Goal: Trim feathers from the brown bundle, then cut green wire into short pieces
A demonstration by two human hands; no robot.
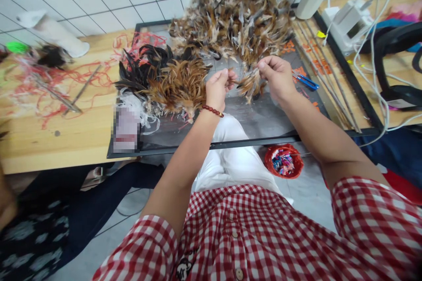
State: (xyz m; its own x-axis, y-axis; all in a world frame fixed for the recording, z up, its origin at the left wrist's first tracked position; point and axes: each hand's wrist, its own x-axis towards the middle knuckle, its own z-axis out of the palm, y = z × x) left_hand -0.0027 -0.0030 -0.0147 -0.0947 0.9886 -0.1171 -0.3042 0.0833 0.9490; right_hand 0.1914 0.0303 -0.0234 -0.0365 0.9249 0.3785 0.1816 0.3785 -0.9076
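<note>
My left hand point(219, 88), a beaded bracelet at its wrist, is closed in a pinch on a small brown feather point(232, 81). Thumb and fingertips of my right hand point(276, 75) are pressed together at the upper edge of a small tuft of brown feathers point(251, 86); what exactly they pinch is too small to make out. Left of my hands lies a pile of golden-brown feathers point(181, 83) beside black feathers point(145, 61). A large heap of mottled brown feathers point(237, 15) rises behind them against the tiled wall.
A black-framed glass board point(260, 125) lies on the wooden table. Right of my hands are a blue cutter point(307, 81), thin rods point(326, 79), a power strip point(351, 24) and cables. Red string point(95, 79) tangles at left. Below hangs or stands a red basket point(267, 162). Another person sits left.
</note>
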